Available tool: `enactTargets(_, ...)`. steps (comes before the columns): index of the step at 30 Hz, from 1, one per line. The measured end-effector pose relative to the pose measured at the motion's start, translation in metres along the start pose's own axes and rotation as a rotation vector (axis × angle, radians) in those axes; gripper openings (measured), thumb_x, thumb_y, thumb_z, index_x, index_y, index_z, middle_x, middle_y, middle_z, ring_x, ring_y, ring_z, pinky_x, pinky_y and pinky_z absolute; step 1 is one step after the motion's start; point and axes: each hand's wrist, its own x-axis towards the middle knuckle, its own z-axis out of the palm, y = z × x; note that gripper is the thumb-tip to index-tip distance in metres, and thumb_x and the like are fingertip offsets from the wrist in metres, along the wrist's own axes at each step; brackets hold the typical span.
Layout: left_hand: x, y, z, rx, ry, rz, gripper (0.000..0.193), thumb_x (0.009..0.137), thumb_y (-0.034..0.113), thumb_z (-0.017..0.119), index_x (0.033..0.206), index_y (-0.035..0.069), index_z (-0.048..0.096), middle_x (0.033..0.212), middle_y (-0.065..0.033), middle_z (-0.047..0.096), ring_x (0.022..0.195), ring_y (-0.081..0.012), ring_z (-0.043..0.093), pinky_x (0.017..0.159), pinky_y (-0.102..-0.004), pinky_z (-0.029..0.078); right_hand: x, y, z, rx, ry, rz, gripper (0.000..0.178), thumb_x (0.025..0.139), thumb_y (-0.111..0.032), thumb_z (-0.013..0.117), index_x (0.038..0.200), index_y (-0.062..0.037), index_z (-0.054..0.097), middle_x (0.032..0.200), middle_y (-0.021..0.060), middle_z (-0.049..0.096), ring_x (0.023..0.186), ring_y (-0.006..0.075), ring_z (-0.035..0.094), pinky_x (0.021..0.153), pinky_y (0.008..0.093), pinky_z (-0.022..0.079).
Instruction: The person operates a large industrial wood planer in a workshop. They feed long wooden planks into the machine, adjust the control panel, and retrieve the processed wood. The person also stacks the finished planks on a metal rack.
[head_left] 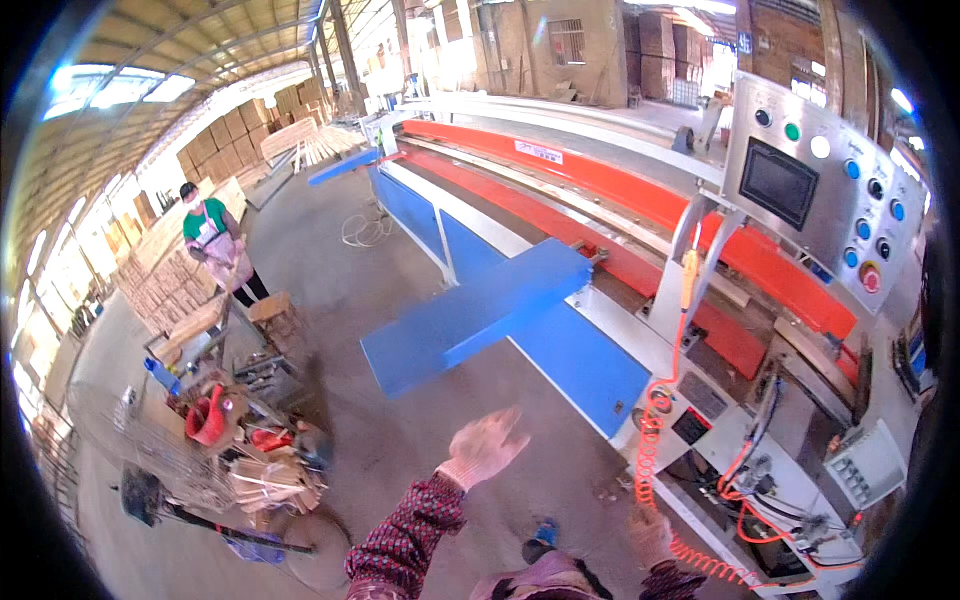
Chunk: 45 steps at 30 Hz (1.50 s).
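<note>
My left hand (pixel 485 447) is raised in front of me in a pale work glove, fingers spread, holding nothing. It hangs over the concrete floor, just below the blue extension table (pixel 470 315) of a long saw machine. My right hand (pixel 650 535), also gloved, is low near the coiled orange air hose (pixel 652 440) at the machine's near end; its fingers look loosely apart and empty. My sleeves have a dark red pattern.
The long red and blue machine (pixel 600 190) runs away to the back, with a steel control panel (pixel 820 190) of screen and buttons on the right. A person in a green top and apron (pixel 220 250) stands at left by stacked wood (pixel 165 290). A cluttered cart (pixel 230 440) stands lower left.
</note>
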Motion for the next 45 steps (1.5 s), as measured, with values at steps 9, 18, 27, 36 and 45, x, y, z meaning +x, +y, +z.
enactTargets(9, 0.160, -0.068, -0.080, 0.211, 0.025, -0.187, 0.059, 0.086, 0.050, 0.063, 0.129, 0.009, 0.059, 0.131, -0.0165, 0.061, 0.123, -0.0322, 0.056, 0.103, -0.0454, 0.045, 0.090, -0.139, -0.014, 0.079, 0.237, -0.139, 0.029, 0.091, -0.027, 0.065, 0.111, -0.0065, 0.067, 0.088, 0.0156, 0.070, 0.081, 0.0232, 0.067, 0.074, 0.0389, 0.051)
enactTargets(18, 0.227, -0.197, -0.061, 0.306, 0.076, -0.376, 0.067, 0.101, 0.052, 0.040, 0.147, 0.003, 0.042, 0.147, -0.0168, 0.050, 0.133, -0.0334, 0.049, 0.108, -0.0454, 0.039, 0.077, -0.177, -0.043, 0.031, 0.567, -0.056, 0.031, 0.094, -0.029, 0.062, 0.116, -0.0086, 0.069, 0.094, 0.0184, 0.071, 0.088, 0.0334, 0.071, 0.074, 0.0403, 0.055)
enactTargets(27, 0.225, -0.204, -0.067, 0.352, 0.061, -0.350, 0.069, 0.101, 0.053, 0.040, 0.146, 0.001, 0.042, 0.145, -0.0168, 0.051, 0.130, -0.0332, 0.052, 0.107, -0.0448, 0.040, 0.099, -0.236, -0.153, -0.205, 0.978, -0.150, 0.019, 0.093, -0.022, 0.060, 0.100, -0.0061, 0.067, 0.087, 0.0197, 0.066, 0.083, 0.0400, 0.065, 0.068, 0.0432, 0.052)
enactTargets(36, 0.233, -0.213, -0.060, 0.342, 0.078, -0.350, 0.067, 0.100, 0.053, 0.041, 0.147, 0.006, 0.041, 0.141, -0.0154, 0.054, 0.127, -0.0327, 0.054, 0.104, -0.0449, 0.042, 0.101, -0.311, -0.340, -1.019, 1.308, -0.098, 0.020, 0.094, -0.028, 0.058, 0.103, -0.0155, 0.071, 0.097, 0.0141, 0.071, 0.088, 0.0322, 0.070, 0.069, 0.0427, 0.055)
enactTargets(45, 0.215, -0.194, -0.074, 0.333, 0.099, -0.343, 0.067, 0.100, 0.051, 0.042, 0.148, 0.004, 0.040, 0.144, -0.0177, 0.052, 0.128, -0.0348, 0.053, 0.105, -0.0462, 0.042, 0.131, -0.347, -0.407, -1.343, 0.947, 0.392, 0.022, 0.089, -0.020, 0.060, 0.105, -0.0136, 0.074, 0.100, 0.0084, 0.074, 0.089, 0.0269, 0.073, 0.063, 0.0448, 0.059)
